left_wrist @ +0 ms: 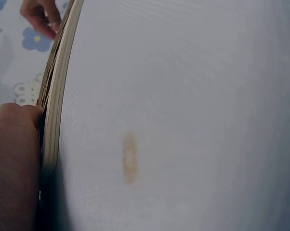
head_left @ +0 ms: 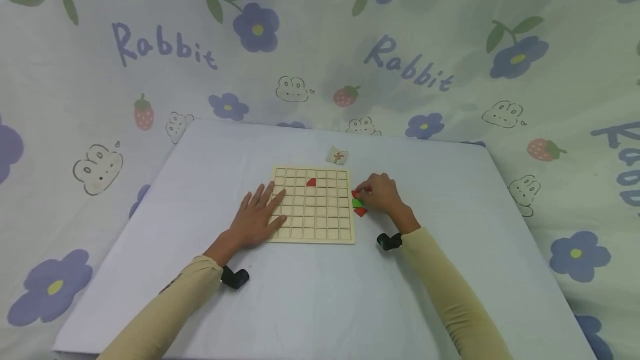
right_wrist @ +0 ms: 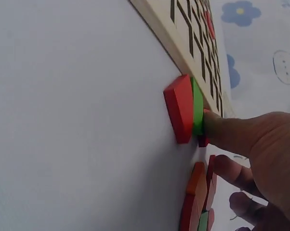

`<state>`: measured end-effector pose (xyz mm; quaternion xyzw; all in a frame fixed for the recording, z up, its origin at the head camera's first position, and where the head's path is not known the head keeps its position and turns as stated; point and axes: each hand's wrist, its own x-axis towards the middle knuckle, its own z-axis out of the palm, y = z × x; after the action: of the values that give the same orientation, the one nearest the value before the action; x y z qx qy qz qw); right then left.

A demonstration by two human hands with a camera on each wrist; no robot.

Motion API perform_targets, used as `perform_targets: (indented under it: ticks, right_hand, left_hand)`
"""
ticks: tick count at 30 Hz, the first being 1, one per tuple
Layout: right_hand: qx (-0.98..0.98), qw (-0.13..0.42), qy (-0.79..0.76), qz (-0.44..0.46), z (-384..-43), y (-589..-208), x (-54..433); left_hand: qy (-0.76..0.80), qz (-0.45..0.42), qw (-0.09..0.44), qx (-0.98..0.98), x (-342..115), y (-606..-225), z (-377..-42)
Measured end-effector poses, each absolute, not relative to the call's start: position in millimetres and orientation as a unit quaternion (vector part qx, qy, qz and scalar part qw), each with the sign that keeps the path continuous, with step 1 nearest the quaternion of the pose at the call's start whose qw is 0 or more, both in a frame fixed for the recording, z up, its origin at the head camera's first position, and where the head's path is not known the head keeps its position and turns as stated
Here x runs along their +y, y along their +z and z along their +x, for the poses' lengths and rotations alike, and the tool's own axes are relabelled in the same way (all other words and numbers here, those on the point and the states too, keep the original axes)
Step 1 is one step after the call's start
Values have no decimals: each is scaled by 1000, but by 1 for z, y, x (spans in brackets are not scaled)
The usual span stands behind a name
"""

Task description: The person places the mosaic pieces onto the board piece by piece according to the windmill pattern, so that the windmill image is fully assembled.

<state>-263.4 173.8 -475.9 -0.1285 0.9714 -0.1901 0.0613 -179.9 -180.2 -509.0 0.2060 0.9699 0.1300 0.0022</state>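
Note:
A pale wooden grid board (head_left: 312,201) lies on the table, with one red piece (head_left: 312,182) in a cell of its upper part. My left hand (head_left: 254,221) rests on the board's left edge with its fingers spread. At the board's right side, my right hand (head_left: 382,192) pinches a small red block (right_wrist: 204,140) between thumb and fingers; the thumb partly hides it. Beside that block, touching the board's edge, are a green block (right_wrist: 197,106) and another red block (right_wrist: 179,108). In the left wrist view the board's edge (left_wrist: 60,91) shows side-on.
More blocks, among them an orange one (right_wrist: 197,178), lie under the right hand's fingers, hidden in the head view. A small printed card (head_left: 337,155) lies beyond the board. The white table (head_left: 320,299) meets a patterned cloth (head_left: 320,43) behind.

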Motion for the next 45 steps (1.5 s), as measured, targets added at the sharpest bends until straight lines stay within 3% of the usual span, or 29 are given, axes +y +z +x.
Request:
perform_targets:
  ticks: [8,22,36,45]
  right_hand:
    - [957,104,-240,-121,-264,-477,170]
    - [887,76,-412,-196,-261,-467,146]
    - [869,55,-437,-228,-262,-476,105]
    - [874,50,-447,-185,-262,-481,79]
  left_hand:
    - [130,200,-3,971,-181,-508,-178]
    - [142,210,-2,967,-180,-509,-179]
    - [141,206,-7,968,-179,-510,-181]
    - [136,201,-3,970,-180,-507,-178]
